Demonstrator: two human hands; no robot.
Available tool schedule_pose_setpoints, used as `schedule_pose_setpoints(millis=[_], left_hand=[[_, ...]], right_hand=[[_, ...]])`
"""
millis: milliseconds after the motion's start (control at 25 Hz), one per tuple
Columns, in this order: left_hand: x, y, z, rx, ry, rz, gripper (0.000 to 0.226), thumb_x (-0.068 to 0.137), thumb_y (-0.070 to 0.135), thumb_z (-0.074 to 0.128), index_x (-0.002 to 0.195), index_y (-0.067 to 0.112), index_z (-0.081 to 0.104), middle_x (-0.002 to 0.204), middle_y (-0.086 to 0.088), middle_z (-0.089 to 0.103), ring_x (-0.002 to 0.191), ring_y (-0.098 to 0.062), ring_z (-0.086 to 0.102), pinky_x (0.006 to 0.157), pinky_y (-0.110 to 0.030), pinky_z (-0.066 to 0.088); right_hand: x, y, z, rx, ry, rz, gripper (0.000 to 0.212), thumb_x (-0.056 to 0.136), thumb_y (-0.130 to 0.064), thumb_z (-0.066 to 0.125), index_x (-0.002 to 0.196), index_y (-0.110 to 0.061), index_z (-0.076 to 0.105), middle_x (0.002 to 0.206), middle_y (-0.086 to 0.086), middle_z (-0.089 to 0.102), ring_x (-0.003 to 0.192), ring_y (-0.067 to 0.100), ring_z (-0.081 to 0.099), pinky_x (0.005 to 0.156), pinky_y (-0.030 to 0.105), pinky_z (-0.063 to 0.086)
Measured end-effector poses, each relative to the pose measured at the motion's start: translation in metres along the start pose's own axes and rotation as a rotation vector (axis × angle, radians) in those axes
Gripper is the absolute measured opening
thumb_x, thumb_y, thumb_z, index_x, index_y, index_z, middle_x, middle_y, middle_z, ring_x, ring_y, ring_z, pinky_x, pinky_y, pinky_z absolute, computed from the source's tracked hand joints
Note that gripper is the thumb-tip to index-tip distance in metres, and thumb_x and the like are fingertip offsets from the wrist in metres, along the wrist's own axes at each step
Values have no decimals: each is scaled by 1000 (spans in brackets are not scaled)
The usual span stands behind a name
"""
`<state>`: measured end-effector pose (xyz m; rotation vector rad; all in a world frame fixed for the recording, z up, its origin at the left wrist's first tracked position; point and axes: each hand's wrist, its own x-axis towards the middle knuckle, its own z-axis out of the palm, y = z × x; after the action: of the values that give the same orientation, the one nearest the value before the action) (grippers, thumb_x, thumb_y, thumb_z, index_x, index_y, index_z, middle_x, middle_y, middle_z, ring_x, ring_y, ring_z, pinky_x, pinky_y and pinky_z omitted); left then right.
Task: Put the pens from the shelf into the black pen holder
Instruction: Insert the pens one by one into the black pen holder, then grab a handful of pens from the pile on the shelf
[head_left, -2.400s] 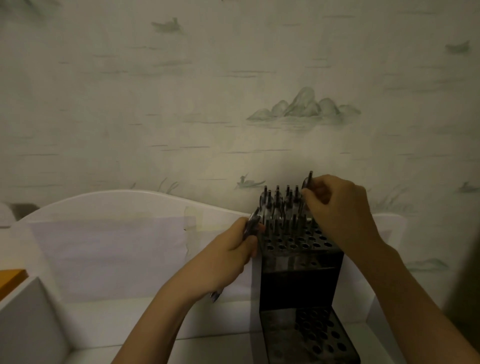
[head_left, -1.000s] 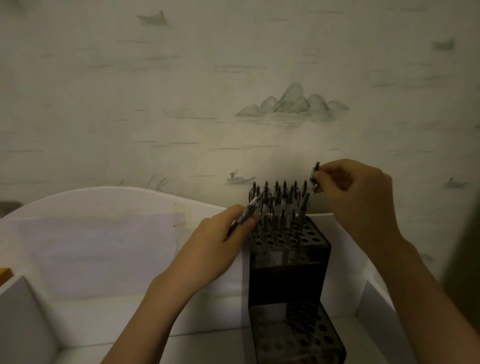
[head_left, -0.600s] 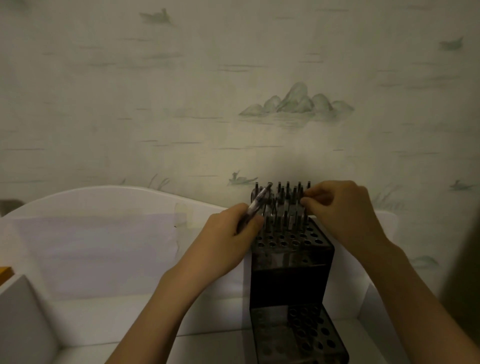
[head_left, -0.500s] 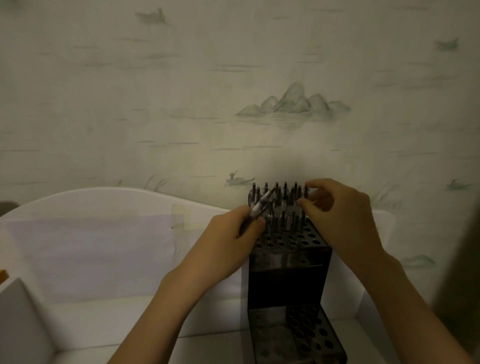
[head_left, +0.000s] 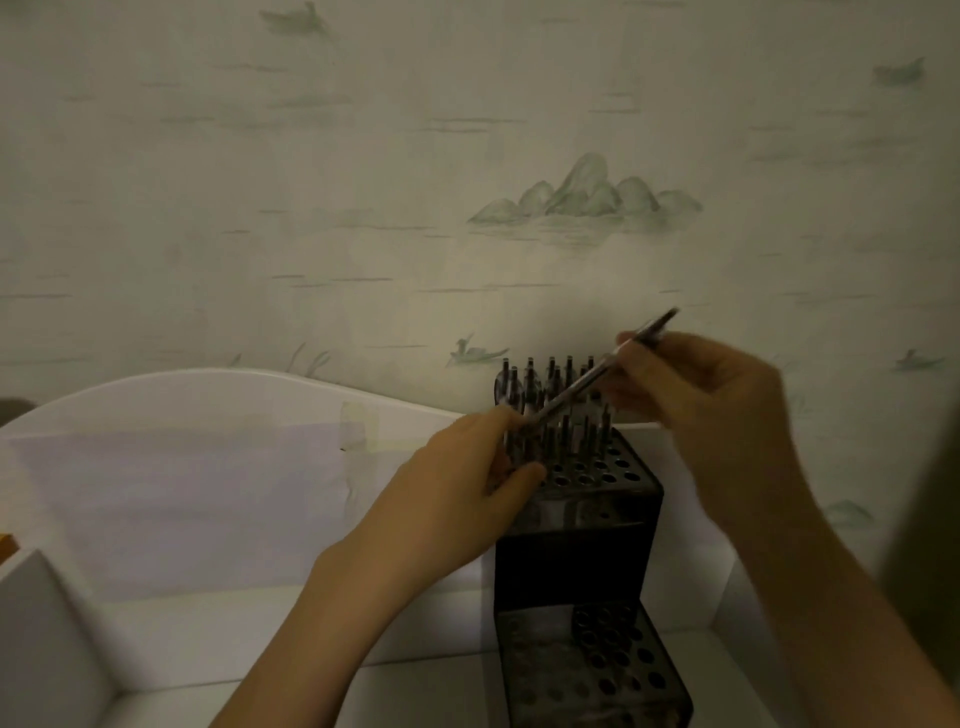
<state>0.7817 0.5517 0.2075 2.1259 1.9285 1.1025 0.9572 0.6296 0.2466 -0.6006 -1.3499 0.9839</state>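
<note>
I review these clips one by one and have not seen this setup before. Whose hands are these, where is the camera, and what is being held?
There is no machine here: a person wears one wide-angle camera on the head, looking forward and down at their own bare hands.

The right hand pinches a pen that slants up to the right. Its lower end reaches the left hand, which rests against the top of the black pen holder; whether that hand also grips it is unclear.

The holder stands in a white shelf. Its upper tier already has pens standing in the back holes; the lower tier looks empty.
</note>
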Motion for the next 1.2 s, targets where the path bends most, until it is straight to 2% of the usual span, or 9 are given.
schedule_pose_setpoints(millis=[160,320,440,600,760,880,960,1080,1200], left_hand=[[-15,-3,-12,155,35,7,43,88,56,50,127,41,43,114,18,53,105,-2,53,86,-32,51],[-12,-4,-17,283,71,-9,53,89,57,50,137,39,37,133,16,46,119,-7,49,89,-30,49],[-10,-3,-16,315,85,-13,58,89,58,50,140,37,34,137,15,44,121,-9,48,89,-30,48],[-14,-2,-14,328,95,-17,59,89,58,51,141,38,33,138,16,43,117,-9,50,84,-25,44],[-17,4,-12,328,106,-34,59,89,57,52,141,38,31,138,17,42,102,-10,55,77,-22,36],[-19,3,-10,317,138,-35,60,88,57,52,141,38,30,138,17,42,117,-8,49,82,-23,40],[-23,3,-8,324,148,-40,61,88,57,52,142,38,29,140,16,42,123,-8,46,87,-24,42],[-32,2,-8,339,154,-62,65,88,56,52,145,36,27,144,15,40,128,-9,43,97,-30,45],[-50,-2,-10,389,168,-109,68,88,56,53,147,36,25,145,14,39,128,-10,43,100,-33,45]], right_hand=[[16,-15,-24,-465,66,-288,11,86,-17,70,97,-15,72,77,-4,73,69,9,72,70,25,58],[22,-1,-23,-769,10,-356,18,87,-21,69,101,-11,72,80,0,72,70,9,68,71,8,44],[24,13,-20,-793,-16,-337,17,88,-20,68,101,-9,72,81,3,72,69,12,66,67,2,40],[26,28,-19,-809,-45,-298,17,87,-19,69,100,-8,72,82,5,72,71,14,65,67,9,41],[25,41,-23,-838,-151,-117,13,84,-19,73,92,-9,72,80,6,72,71,14,65,61,12,41],[26,41,-26,-805,-135,-64,26,80,-24,78,97,-16,59,78,-1,67,72,10,63,55,6,37],[19,38,-27,-832,-130,-128,37,77,-28,80,102,-16,55,82,-2,62,75,13,61,61,12,42],[-5,30,-18,-826,-127,-442,45,79,-30,76,114,-12,54,100,4,58,93,20,56,77,26,46],[-33,31,4,-700,-372,-613,50,81,-32,70,123,-11,55,120,7,57,112,20,52,96,21,40]])
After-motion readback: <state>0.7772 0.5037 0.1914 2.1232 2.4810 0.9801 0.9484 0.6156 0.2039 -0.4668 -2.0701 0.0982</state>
